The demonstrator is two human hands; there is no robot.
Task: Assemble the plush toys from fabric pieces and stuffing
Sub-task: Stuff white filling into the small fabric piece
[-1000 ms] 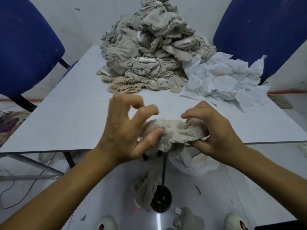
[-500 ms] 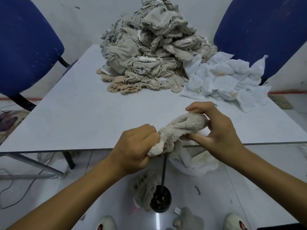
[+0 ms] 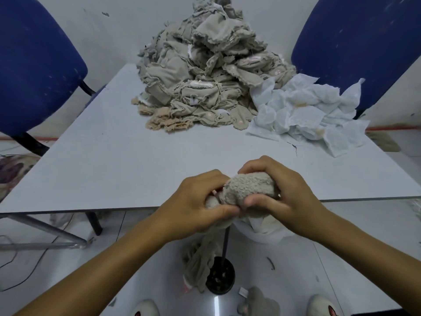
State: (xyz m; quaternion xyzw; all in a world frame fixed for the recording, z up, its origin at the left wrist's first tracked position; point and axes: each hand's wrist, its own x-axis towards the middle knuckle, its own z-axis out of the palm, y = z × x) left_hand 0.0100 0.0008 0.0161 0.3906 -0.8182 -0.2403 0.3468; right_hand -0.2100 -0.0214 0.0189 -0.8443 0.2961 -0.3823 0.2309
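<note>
- Both hands wrapped round the plush [image 3: 247, 189], held just over the near tabletop [image 3: 114, 169] edge.
- Left hand [image 3: 193, 208] fingers pinch its lower-left end; right hand [image 3: 282, 195] cups the upper-right bulk, so its long axis runs between them.
- Fabric pile [image 3: 205, 76] and white pieces [image 3: 303, 115] sit well apart at the far end.
- Blue chairs [image 3: 34, 65] either side, pale wall behind.

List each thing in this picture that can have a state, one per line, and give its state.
Fleecy plush piece: bunched, gripped from both sides above the table's near edge.
Left hand: fingers curled on the plush piece.
Right hand: fingers curled over the plush piece.
Beige fabric pieces: heaped on the table's far side.
White sheets: crumpled beside the heap.
Table: standing.
</note>
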